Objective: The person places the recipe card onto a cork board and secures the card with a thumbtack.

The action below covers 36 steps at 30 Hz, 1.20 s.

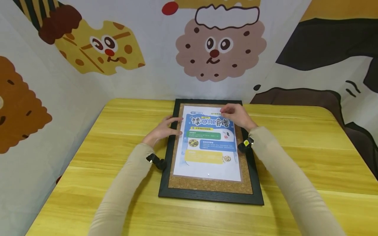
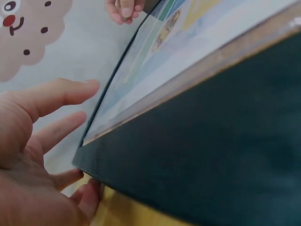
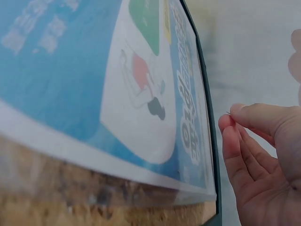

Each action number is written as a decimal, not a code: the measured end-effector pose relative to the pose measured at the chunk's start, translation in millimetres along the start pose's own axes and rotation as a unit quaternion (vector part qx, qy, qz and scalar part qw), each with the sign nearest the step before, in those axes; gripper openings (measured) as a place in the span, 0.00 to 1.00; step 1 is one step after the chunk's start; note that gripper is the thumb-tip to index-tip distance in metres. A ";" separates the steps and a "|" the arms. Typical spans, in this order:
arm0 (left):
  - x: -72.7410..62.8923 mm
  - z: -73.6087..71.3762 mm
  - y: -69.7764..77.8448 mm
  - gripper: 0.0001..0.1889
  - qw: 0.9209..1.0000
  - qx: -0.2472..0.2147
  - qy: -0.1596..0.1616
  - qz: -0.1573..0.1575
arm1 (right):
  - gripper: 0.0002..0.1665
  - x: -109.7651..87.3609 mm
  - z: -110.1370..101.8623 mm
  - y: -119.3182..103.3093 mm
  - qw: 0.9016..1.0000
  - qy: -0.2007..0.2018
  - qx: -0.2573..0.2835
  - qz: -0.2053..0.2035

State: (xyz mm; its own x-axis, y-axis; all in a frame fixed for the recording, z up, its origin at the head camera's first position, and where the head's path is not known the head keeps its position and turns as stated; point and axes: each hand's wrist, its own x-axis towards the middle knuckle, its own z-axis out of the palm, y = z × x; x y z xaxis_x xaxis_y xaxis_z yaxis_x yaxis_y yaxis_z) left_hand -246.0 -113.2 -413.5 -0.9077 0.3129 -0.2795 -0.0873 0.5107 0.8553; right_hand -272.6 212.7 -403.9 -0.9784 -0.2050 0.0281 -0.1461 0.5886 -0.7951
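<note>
A black-framed cork board [image 1: 203, 185] lies flat on the table with a laminated poster [image 1: 206, 172] on top of it. Printed in blue, green and yellow, the poster leaves cork showing around its edges. My left hand [image 1: 163, 128] is at the board's upper left side, its fingers spread and loosely bent, with fingertips at the poster's left edge in the head view. Over the poster's upper right part, my right hand [image 1: 237, 115] pinches a tiny thumbtack [image 3: 228, 113] between thumb and fingertips. Only its thin point shows; the fingers hide the rest.
The yellow wood-grain table [image 1: 298, 157] extends on both sides of the board. Behind it and to the left hangs a white cloth [image 1: 159, 82] with cartoon food prints, close to the board's far edge. Each wrist wears a small black camera [image 1: 245, 145].
</note>
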 end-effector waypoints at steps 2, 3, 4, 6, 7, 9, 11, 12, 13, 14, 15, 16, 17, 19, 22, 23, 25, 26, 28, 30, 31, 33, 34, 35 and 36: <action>1.1 1.2 -0.5 0.35 1.000 0.006 0.002 -0.006 | 0.14 2.1 1.7 -0.8 1.000 0.002 0.000 0.004; 1.5 1.8 -0.6 0.35 1.000 0.010 0.002 -0.009 | 0.14 3.1 2.7 -1.3 1.000 0.004 0.001 0.006; 2.0 2.3 -0.9 0.35 1.000 0.017 0.002 -0.010 | 0.13 4.1 3.6 -1.6 1.000 0.006 0.001 0.008; 2.7 2.9 -1.6 0.35 0.999 0.030 0.000 -0.011 | 0.13 6.2 5.5 -2.4 1.000 0.011 0.004 0.009; 2.9 2.7 -2.1 0.34 0.999 0.036 -0.003 -0.010 | 0.13 7.6 6.7 -2.7 1.000 0.013 0.005 0.009; 2.9 1.9 -3.3 0.33 0.999 0.042 -0.007 -0.008 | 0.12 10.5 9.1 -3.3 1.000 0.019 0.007 0.006; 2.8 0.9 -4.9 0.33 0.999 0.047 -0.012 -0.002 | 0.12 13.8 11.7 -3.8 1.000 0.022 0.006 0.002; 3.1 0.4 -5.9 0.33 0.999 0.051 -0.015 0.002 | 0.12 15.5 13.0 -4.1 1.000 0.024 0.007 0.001; 3.2 -0.1 -6.7 0.33 0.998 0.054 -0.017 0.005 | 0.12 17.2 14.4 -4.4 1.000 0.024 0.004 0.001; 3.4 -0.5 -7.6 0.34 0.998 0.056 -0.019 0.008 | 0.11 18.8 15.7 -5.0 1.000 0.025 0.003 0.002; 3.7 -0.7 -8.5 0.34 0.998 0.057 -0.021 0.011 | 0.11 20.3 17.2 -5.8 1.000 0.024 0.002 0.003; 3.6 -0.9 -9.0 0.34 0.998 0.058 -0.023 0.014 | 0.11 21.9 18.8 -6.7 1.000 0.023 0.000 0.004; 3.6 -1.1 -9.5 0.35 0.998 0.059 -0.025 0.015 | 0.11 23.2 20.3 -7.8 1.000 0.022 0.000 0.007; 3.4 -1.4 -10.1 0.35 0.998 0.060 -0.027 0.018 | 0.11 26.0 23.4 -10.2 1.000 0.020 -0.002 0.013; 3.8 -1.9 -10.8 0.35 0.998 0.058 -0.029 0.022 | 0.11 29.5 27.5 -14.4 1.000 0.020 -0.006 0.022; 4.5 -2.0 -11.2 0.35 0.998 0.058 -0.029 0.023 | 0.11 30.5 28.5 -15.5 0.999 0.020 -0.007 0.024; 5.9 -2.4 -12.0 0.35 0.998 0.054 -0.030 0.023 | 0.11 32.3 29.9 -18.0 0.999 0.019 -0.009 0.028; 6.3 -2.6 -12.2 0.35 0.998 0.052 -0.030 0.024 | 0.11 33.3 30.2 -19.0 0.999 0.019 -0.012 0.028; 6.7 -3.1 -12.6 0.35 0.998 0.049 -0.030 0.023 | 0.11 35.2 30.9 -20.6 0.999 0.017 -0.014 0.032; 6.6 -3.1 -13.1 0.35 0.998 0.051 -0.031 0.023 | 0.11 37.1 31.5 -21.5 0.999 0.017 -0.017 0.035; 6.2 -3.1 -13.1 0.35 0.998 0.053 -0.031 0.023 | 0.11 38.0 32.0 -21.6 0.999 0.017 -0.019 0.036; 5.7 -2.7 -13.5 0.35 0.998 0.058 -0.031 0.023 | 0.10 40.3 33.8 -20.0 0.999 0.020 -0.025 0.034; 5.5 -2.3 -13.7 0.35 0.998 0.058 -0.031 0.022 | 0.10 41.5 34.8 -19.0 0.999 0.021 -0.026 0.033; 5.2 -1.9 -13.9 0.35 0.998 0.058 -0.031 0.022 | 0.10 42.6 35.9 -17.9 0.999 0.023 -0.028 0.031; 4.9 -1.5 -13.9 0.35 0.998 0.057 -0.030 0.022 | 0.10 43.9 37.2 -16.8 0.999 0.023 -0.028 0.027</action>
State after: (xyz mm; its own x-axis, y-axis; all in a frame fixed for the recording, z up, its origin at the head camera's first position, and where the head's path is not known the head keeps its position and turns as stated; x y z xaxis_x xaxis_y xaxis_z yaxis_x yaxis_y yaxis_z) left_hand -249.9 -120.0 -426.1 -0.8829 0.3827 -0.2721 0.0020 0.5826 0.8127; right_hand -307.6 164.7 -411.8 -0.9906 -0.1361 0.0148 -0.0994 0.6413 -0.7608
